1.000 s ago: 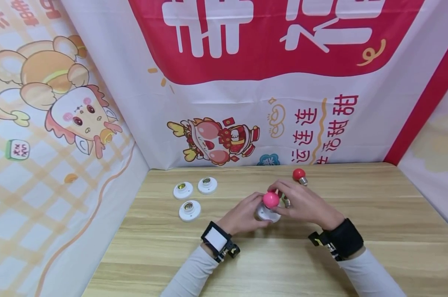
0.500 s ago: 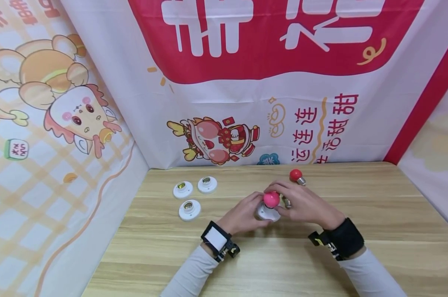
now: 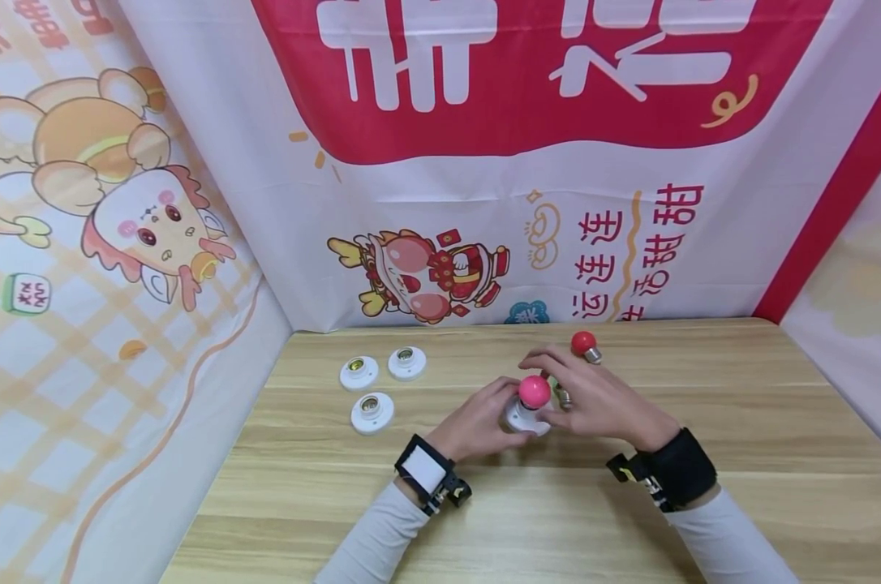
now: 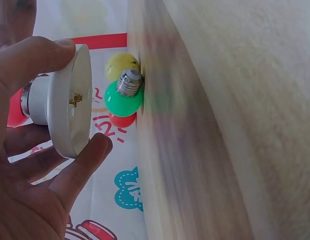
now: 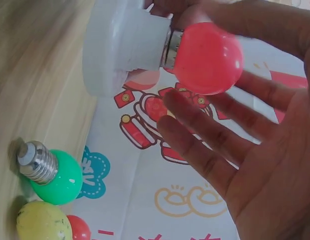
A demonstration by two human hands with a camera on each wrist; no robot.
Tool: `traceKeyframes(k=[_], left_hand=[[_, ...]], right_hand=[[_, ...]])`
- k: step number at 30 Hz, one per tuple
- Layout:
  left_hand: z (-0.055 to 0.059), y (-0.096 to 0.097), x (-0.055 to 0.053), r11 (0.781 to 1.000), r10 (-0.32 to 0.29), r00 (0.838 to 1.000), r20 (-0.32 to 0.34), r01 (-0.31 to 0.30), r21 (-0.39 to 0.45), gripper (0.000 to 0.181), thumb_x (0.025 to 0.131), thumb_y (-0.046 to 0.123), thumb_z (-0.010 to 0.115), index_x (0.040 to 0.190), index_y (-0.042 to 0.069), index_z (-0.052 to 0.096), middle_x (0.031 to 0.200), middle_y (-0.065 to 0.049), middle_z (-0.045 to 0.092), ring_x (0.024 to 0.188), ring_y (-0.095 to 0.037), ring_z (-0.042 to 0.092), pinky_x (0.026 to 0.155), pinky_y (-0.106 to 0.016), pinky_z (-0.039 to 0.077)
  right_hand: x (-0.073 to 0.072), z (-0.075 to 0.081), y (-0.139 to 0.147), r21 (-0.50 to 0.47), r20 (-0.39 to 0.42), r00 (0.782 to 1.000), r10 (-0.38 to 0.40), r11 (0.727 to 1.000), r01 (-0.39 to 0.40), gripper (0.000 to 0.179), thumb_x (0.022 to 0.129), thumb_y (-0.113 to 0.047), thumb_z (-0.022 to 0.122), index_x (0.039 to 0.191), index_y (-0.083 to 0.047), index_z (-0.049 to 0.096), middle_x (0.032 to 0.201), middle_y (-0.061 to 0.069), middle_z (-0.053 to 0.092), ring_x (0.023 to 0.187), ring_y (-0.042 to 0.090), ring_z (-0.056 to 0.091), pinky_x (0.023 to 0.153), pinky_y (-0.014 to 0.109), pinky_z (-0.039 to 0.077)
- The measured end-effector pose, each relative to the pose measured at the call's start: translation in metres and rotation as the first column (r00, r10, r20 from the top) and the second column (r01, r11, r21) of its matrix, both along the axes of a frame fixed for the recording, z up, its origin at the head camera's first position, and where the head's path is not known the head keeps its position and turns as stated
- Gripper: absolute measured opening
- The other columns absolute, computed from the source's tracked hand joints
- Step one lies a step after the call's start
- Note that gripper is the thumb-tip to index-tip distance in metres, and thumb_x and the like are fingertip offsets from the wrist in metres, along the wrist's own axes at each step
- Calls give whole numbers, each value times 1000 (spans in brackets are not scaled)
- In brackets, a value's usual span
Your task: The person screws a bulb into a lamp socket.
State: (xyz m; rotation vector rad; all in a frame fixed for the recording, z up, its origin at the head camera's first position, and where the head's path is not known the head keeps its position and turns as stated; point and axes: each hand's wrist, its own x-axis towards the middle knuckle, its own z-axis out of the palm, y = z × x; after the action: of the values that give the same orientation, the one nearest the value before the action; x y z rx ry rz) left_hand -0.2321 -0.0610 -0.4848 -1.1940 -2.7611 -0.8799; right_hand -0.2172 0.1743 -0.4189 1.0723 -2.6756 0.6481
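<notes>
My left hand (image 3: pixel 483 422) grips a white lamp holder (image 4: pixel 69 105) by its round base, thumb on one side and fingers on the other. The holder is raised off the table, and brass contacts show on its underside. A pinkish-red light bulb (image 3: pixel 535 391) stands in the holder's socket, with a little of its metal screw cap (image 5: pixel 172 49) visible. Around the bulb is my right hand (image 3: pixel 597 399), its fingers spread and straightened away from the glass. Its thumb lies close to the bulb near the holder; whether it touches is unclear.
Three other white lamp holders (image 3: pixel 372 413) sit on the wooden table (image 3: pixel 302 503) at the left. Behind my right hand lie a red bulb (image 3: pixel 583 343), a green bulb (image 5: pixel 62 177) and a yellow bulb (image 5: pixel 43 222). A printed cloth (image 3: pixel 440 186) hangs along the back edge.
My right fingers have come off the bulb and lifted slightly away from it. My left hand and the lamp holder have stayed in place.
</notes>
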Motion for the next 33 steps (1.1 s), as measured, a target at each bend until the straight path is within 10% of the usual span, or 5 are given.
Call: traceKeyframes(k=[5, 15, 24, 33], left_hand=[[1, 0, 1, 1000, -1, 1000, -15, 1, -1, 75, 91, 32, 86, 154, 12, 51, 145, -5, 61, 130, -13, 63, 114, -25, 52], [-2, 1, 0, 1000, -3, 1000, 9, 3, 8, 72, 91, 32, 86, 151, 12, 54, 146, -5, 61, 130, -15, 64, 112, -24, 54], [-4, 0, 0, 1000, -12, 1000, 7, 12, 19, 75, 92, 34, 85, 155, 13, 50, 148, -6, 59, 131, -15, 63, 112, -24, 54], [-2, 0, 1, 1000, -6, 1000, 2, 6, 19, 74, 91, 33, 85, 154, 13, 51, 145, -5, 61, 131, -14, 63, 113, -24, 52]], right_hand=[[0, 1, 0, -12, -13, 998, 56, 998, -56, 53, 83, -9, 87, 133, -16, 70, 134, -1, 68, 126, 21, 66, 107, 48, 60], [-1, -3, 0, 16, -31, 999, -31, 999, 31, 47, 83, -29, 94, 122, -17, 70, 118, 0, 72, 103, 17, 70, 91, 38, 66], [1, 1, 2, 19, -3, 1000, -2, 1000, 2, 65, 82, -25, 93, 140, -15, 64, 140, 6, 67, 127, 27, 68, 100, 51, 63], [1, 0, 2, -3, -45, 998, 45, 999, -45, 50, 82, -16, 92, 127, -18, 72, 127, -2, 71, 117, 17, 71, 97, 43, 65]])
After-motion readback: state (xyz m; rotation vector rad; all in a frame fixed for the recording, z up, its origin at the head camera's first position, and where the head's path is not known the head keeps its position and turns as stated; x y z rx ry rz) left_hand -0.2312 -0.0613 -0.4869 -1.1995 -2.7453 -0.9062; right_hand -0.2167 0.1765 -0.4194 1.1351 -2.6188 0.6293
